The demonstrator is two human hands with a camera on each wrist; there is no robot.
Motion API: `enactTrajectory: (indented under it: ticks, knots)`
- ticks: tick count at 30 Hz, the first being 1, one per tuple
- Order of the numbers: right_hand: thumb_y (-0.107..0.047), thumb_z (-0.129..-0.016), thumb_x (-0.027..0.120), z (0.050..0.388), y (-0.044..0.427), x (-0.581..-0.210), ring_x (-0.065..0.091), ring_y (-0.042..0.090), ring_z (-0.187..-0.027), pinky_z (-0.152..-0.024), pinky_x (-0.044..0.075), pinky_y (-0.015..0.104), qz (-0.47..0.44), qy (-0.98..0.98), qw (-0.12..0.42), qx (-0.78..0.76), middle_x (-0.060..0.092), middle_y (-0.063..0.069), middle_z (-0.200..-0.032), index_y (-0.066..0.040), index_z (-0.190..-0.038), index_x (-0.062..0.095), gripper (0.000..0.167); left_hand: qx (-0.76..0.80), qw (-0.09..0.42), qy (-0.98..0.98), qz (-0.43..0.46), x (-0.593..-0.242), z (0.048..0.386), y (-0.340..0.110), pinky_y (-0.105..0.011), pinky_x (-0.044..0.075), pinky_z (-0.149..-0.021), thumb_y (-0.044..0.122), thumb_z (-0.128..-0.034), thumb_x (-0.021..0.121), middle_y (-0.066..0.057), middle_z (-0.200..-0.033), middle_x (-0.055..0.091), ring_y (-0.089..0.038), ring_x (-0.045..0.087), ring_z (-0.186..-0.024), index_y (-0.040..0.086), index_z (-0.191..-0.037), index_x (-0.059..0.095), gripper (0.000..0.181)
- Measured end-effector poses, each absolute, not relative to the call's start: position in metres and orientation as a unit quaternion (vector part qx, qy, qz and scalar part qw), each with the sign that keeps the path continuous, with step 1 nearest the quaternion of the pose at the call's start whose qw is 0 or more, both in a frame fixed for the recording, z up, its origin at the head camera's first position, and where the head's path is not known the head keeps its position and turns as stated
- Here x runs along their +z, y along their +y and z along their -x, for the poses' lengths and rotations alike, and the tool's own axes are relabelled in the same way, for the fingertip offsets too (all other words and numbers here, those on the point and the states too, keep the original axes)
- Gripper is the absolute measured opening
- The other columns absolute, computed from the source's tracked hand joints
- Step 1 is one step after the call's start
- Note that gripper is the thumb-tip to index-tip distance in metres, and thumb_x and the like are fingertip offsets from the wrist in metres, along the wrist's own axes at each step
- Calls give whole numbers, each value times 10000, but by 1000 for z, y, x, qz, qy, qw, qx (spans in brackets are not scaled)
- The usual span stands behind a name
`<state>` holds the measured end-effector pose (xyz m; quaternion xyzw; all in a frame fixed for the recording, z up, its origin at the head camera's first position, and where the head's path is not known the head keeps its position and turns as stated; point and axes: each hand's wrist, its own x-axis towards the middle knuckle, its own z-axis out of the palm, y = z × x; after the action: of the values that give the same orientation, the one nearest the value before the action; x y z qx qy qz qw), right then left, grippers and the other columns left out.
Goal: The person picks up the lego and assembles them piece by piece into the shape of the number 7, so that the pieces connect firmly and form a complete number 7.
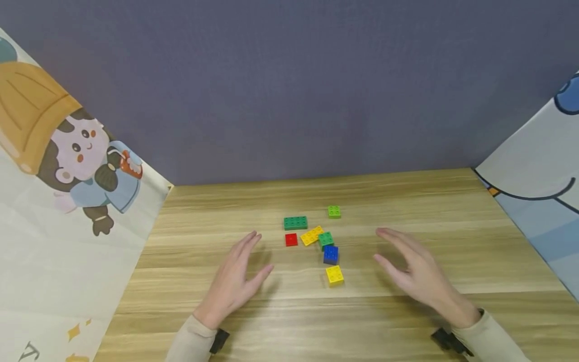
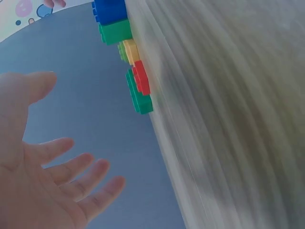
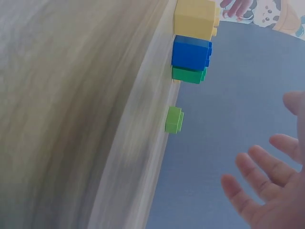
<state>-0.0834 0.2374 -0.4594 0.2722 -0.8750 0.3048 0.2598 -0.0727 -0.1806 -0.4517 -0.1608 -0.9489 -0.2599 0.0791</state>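
My left hand (image 1: 235,281) hovers with spread, relaxed fingers left of the bricks, holding nothing. On the opposite side my right hand (image 1: 418,271) is likewise raised and empty. Between them lie a red brick (image 1: 291,240), a long dark green brick (image 1: 295,223), a long yellow brick (image 1: 312,236), a green brick (image 1: 325,240), a blue brick (image 1: 330,255) and a square yellow brick (image 1: 334,276). A light green brick (image 1: 334,211) sits apart at the back. In the left wrist view the red brick (image 2: 141,77) shows beyond the fingers; in the right wrist view, the light green brick (image 3: 174,119).
The wooden table (image 1: 203,206) ends at a dark blue-grey panel (image 1: 289,90) behind. Printed cloths with cartoon figures stand at the left (image 1: 40,241) and right (image 1: 534,161). Each wrist carries a small black device.
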Motion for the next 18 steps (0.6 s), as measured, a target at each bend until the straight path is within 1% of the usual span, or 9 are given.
enactTrajectory:
  ticks: [4,10,13,15,17,18]
  knots:
    - [-122,-830,846,83,234,-461,666,411,-1219,-1218,300,106,-278,-870,257,315,694,192,-1394,-20,-1393,670,599,-259,82,-948,168,-452,74,-178,-635,434,-1181,460,-975,752,-181,-1647,467,-395,488,-1491,82,-1584,476,768]
    - [-73,-804,857,81,230,-464,683,399,-1208,-1194,312,88,-278,-872,242,321,704,181,-1382,-20,-1379,680,604,-263,60,-947,176,-450,77,-172,-601,420,-1208,460,-994,730,-166,-1637,490,-366,488,-1499,93,-1593,469,749]
    - [-51,-801,864,80,228,-466,697,371,-1197,-1164,325,68,-274,-876,228,325,716,167,-1365,-25,-1369,687,597,-264,53,-946,180,-451,79,-168,-589,424,-1210,458,-995,728,-162,-1622,510,-361,503,-1489,96,-1585,482,735]
    - [-39,-806,866,79,226,-467,718,338,-1164,-1140,361,67,-275,-876,218,332,733,150,-1338,-29,-1357,696,577,-265,50,-945,185,-452,80,-165,-586,434,-1203,457,-996,727,-170,-1605,529,-365,519,-1473,91,-1575,497,722]
    - [-34,-816,863,78,224,-466,741,293,-1114,-1086,439,85,-276,-876,208,337,750,132,-1308,-42,-1349,703,556,-265,50,-944,191,-453,81,-163,-583,445,-1195,446,-993,735,-175,-1586,548,-370,536,-1457,89,-1563,514,707]
    - [-27,-820,861,78,223,-466,749,273,-1077,-1046,491,114,-277,-875,203,342,760,121,-1288,-46,-1345,705,549,-266,50,-943,194,-453,81,-161,-581,451,-1190,437,-991,740,-176,-1576,558,-372,545,-1447,86,-1556,523,700]
